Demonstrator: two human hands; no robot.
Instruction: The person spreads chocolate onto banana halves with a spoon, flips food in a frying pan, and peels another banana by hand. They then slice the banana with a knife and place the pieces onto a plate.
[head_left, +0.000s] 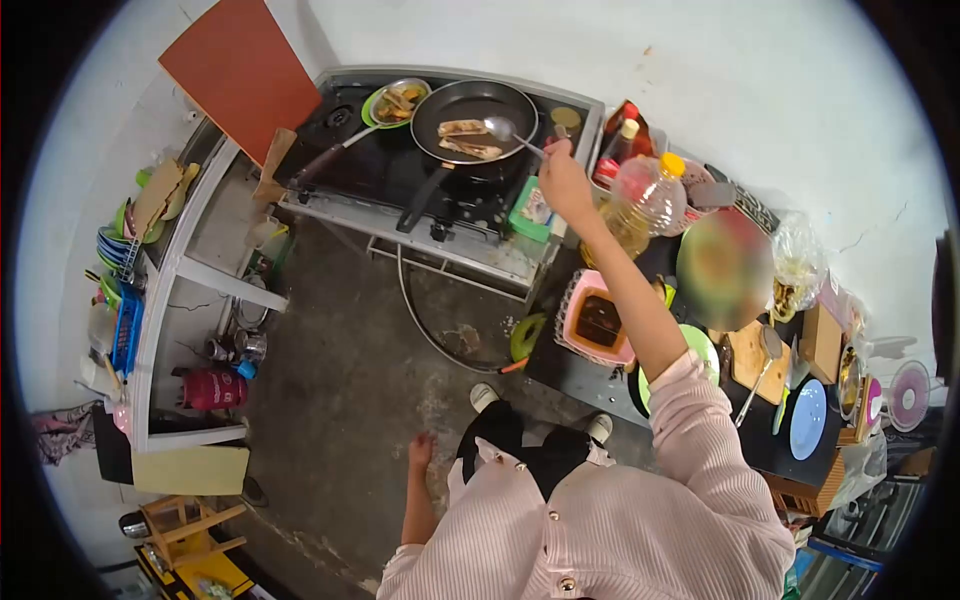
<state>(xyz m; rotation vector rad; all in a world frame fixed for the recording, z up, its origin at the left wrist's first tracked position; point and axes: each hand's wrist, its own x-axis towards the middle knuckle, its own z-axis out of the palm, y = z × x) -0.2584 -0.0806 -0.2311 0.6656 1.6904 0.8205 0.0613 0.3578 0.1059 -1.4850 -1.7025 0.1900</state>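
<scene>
My right hand (567, 185) is closed around the handle of a metal spoon (499, 127), whose bowl is in the black frying pan (472, 92) on the stove. Two long browned pieces of food (465, 148) lie in the pan beside the spoon; I cannot make out their kind. The pan's black handle (425, 198) points toward me. My left hand (421, 452) hangs low at my side over the floor, holding nothing, its fingers loose and small in view.
On the stove (370, 180) are a plate of food (398, 102), a turner (335, 155) and a green box (533, 210). Right of it stand an oil bottle (650, 195), a pink basin of brown liquid (565, 320), a cutting board (745, 355) and a blue plate (808, 420).
</scene>
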